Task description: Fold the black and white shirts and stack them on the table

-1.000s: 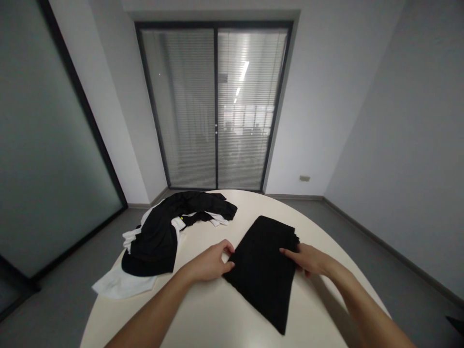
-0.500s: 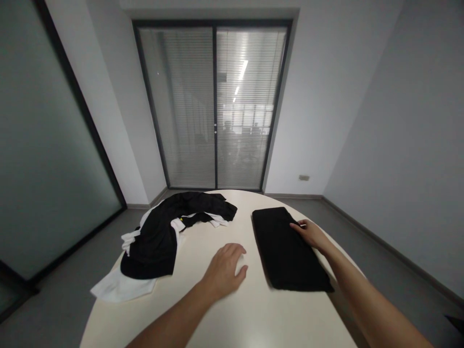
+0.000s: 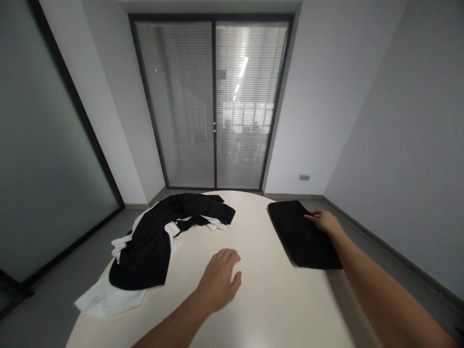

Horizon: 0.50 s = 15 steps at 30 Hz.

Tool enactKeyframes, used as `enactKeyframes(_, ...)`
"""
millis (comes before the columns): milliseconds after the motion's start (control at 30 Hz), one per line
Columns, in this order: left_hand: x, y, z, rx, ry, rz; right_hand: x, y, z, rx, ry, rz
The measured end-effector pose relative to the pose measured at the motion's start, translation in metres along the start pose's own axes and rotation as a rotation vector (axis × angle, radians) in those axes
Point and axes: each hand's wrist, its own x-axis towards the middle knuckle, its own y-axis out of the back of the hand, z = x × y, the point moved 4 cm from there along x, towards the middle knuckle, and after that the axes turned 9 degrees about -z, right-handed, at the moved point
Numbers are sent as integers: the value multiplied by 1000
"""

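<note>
A folded black garment [image 3: 300, 234] lies flat near the right edge of the round white table [image 3: 261, 299]. My right hand [image 3: 325, 221] rests on its far right side, fingers stretched out over the cloth. My left hand [image 3: 219, 278] lies flat on the bare tabletop in the middle, fingers loosely apart, holding nothing. A loose heap of black clothing [image 3: 163, 234] mixed with white clothing [image 3: 99, 299] sits to the left of my left hand, apart from it.
The table's curved edge runs close behind the folded garment and the heap. Beyond it is grey floor, a glass double door with blinds [image 3: 213, 104] and a dark glass wall [image 3: 39, 145] on the left.
The folded black garment has slid away to the right edge of the table under my right hand. My left hand let go of it and now lies flat on the tabletop.
</note>
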Motion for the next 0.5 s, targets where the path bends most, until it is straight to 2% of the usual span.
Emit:
enactKeyframes(100,0,0,0,2,9,-7,-1,2,6,-46,-3,-4)
enactKeyframes(167,0,0,1,3,14,-11,-12,4,-2,-91,6,15)
enactKeyframes(267,-1,0,1,4,11,-9,-42,6,-32,-145,46,137)
enactKeyframes(333,-1,1,2,4,4,-5,-68,-3,-59,-147,171,149)
enactKeyframes(400,-1,0,1,6,-2,-2,-92,-19,-78,-170,219,104)
enactKeyframes(500,-2,0,0,12,-5,2,-112,-49,-84,-244,162,-75)
